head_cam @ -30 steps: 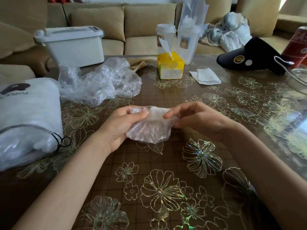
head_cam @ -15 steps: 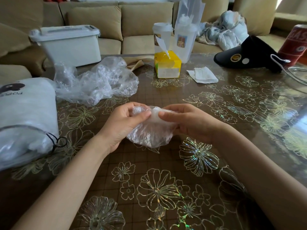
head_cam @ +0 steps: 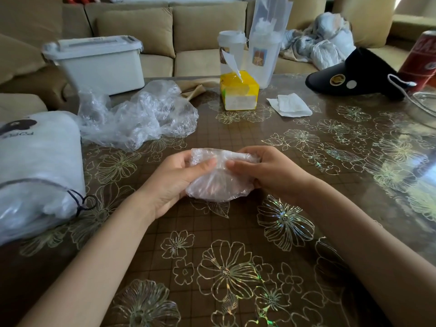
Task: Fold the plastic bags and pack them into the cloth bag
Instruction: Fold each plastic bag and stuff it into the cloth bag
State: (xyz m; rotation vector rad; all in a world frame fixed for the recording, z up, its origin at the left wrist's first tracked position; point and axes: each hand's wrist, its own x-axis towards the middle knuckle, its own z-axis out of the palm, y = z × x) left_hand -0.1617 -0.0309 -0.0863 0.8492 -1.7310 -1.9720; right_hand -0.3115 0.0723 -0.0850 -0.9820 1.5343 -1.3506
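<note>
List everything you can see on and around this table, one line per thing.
folded plastic bag: one, clear, centre, between both hands
loose plastic bags: a crumpled pile, clear, table's far left
cloth bag: one, white with dark drawstring, left edge
storage box: one, white, lidded, behind the pile
tissue box: one, yellow, far centre
napkin: one, white, right of the tissue box
lidded cups: two, white, behind the tissue box
visor: one, black, far right
can: one, red, right edge
sofa: one, beige, behind the table
table: one, brown, floral pattern
left hand: grips the bag's left side
right hand: grips its right side
</note>
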